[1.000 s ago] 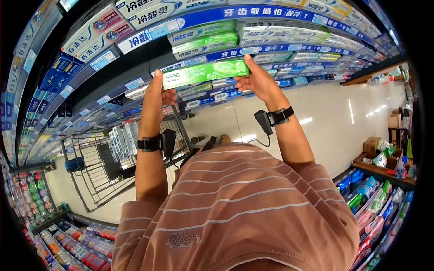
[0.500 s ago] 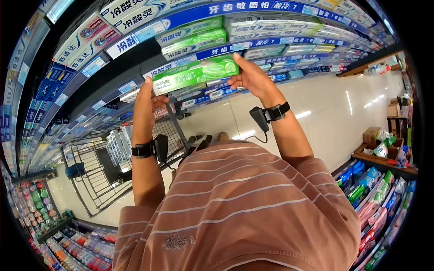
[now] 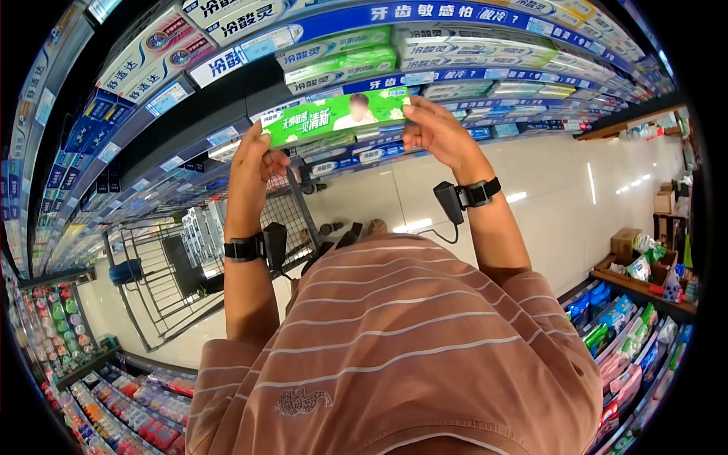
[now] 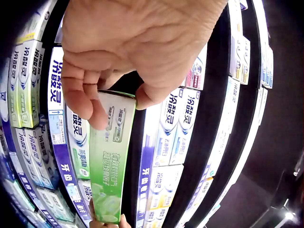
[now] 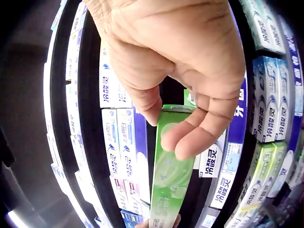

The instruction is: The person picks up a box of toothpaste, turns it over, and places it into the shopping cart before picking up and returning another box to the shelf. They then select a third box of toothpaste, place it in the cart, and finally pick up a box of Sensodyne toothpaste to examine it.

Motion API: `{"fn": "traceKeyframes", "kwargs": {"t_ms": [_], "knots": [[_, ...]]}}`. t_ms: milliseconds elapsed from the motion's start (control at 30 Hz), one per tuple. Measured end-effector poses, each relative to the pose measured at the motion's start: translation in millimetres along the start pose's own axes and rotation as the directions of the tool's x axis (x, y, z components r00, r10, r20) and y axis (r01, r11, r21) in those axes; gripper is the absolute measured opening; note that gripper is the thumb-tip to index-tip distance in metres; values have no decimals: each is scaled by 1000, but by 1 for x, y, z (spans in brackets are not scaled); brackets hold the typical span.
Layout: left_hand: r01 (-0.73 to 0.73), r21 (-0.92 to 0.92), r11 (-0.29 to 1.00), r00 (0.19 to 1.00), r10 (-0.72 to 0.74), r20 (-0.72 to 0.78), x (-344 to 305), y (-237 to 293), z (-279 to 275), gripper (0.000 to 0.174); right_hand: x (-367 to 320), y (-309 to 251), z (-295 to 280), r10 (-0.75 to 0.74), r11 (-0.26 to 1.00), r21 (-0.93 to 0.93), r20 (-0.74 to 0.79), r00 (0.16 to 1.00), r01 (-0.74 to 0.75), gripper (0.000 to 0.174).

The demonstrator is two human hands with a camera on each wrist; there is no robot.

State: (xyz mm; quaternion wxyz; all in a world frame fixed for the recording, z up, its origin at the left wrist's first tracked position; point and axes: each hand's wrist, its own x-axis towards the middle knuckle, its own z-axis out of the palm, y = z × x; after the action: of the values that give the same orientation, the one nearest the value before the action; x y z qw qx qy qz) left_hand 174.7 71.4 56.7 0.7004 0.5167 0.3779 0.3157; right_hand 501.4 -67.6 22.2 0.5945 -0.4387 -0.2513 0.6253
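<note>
A long green toothpaste box (image 3: 318,125) is held up level in front of the shelves, one end in each hand. My left hand (image 3: 254,161) pinches its left end between thumb and fingers. At the opposite end my right hand (image 3: 444,138) grips it the same way. The head view shows a bright green face with white lettering and a printed portrait. In the left wrist view the toothpaste box (image 4: 112,164) turns a pale-to-green face to the camera, with two fingers lying over it. Fingers also overlap the toothpaste box (image 5: 172,178) in the right wrist view.
Toothpaste shelves (image 3: 447,53) curve across the front, with similar green boxes (image 3: 341,68) just beyond the held one. A wire shopping cart (image 3: 163,307) at left carries several white boxes (image 3: 203,236). Packaged goods (image 3: 626,341) line the right side, near a carton (image 3: 624,241).
Both hands have rolled the toothpaste box, so its portrait face now shows in the head view in place of the pale-and-green lettered one. The grip at both ends stays.
</note>
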Motion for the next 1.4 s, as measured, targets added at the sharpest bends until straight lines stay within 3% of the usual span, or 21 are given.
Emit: {"fn": "traceKeyframes", "kwargs": {"t_ms": [167,267,667,1133,1400], "knots": [[-82,-49,995,994,85,63,-5,8,11,56,0,-4,7,-69,998,-9,18,997,70,64],[-53,-84,995,995,60,85,-4,2,7,55,1,-3,9,-93,996,-16,24,995,93,63],[-126,-55,990,992,126,-4,-4,-4,8,47,4,-2,14,-99,995,-9,16,995,99,53],[-173,-26,985,981,174,80,-6,-6,10,63,2,-6,14,-108,979,182,52,993,97,51],[-185,-12,983,978,185,100,-7,-5,13,65,8,-1,12,-155,978,143,10,988,152,45]]}}
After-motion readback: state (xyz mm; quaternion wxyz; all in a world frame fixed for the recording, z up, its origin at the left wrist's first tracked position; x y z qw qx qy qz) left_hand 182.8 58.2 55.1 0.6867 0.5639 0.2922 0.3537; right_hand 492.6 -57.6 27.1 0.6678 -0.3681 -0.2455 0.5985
